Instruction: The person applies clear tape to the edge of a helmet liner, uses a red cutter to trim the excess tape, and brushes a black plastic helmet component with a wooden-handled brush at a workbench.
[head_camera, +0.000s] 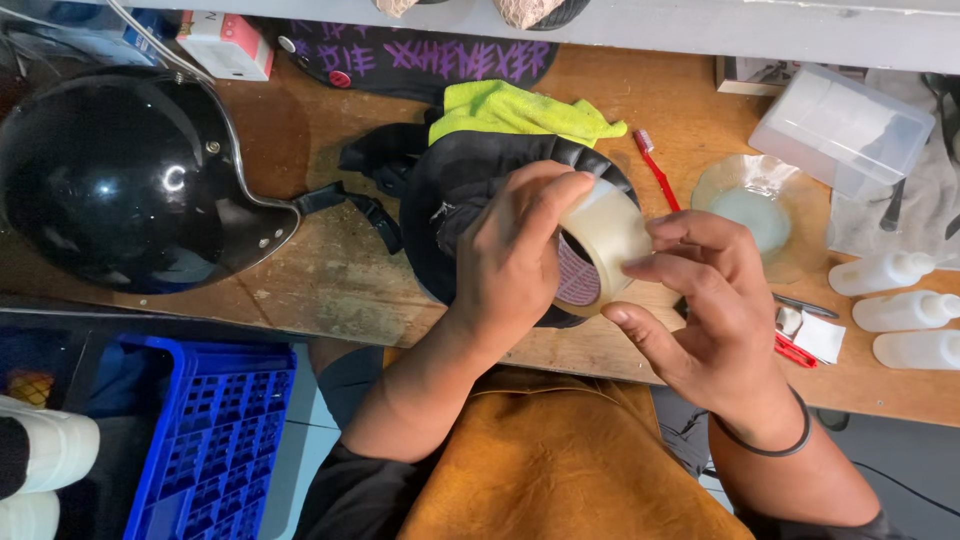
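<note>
Between both sets of fingers sits a roll of clear tape (598, 245): the left hand (515, 250) grips it around the rim, while the right hand (705, 300) pinches its outer edge. Beneath the fingers lies a black helmet liner (460, 190); beyond them, a yellow cloth (520, 112).

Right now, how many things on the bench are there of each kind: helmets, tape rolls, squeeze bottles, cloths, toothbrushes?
Helmets: 1, glossy black helmet
Tape rolls: 1, clear tape roll, held in left hand and right hand
White squeeze bottles: 3
Cloths: 1, yellow-green cloth
Toothbrushes: 1, red toothbrush
Total: 7
</note>
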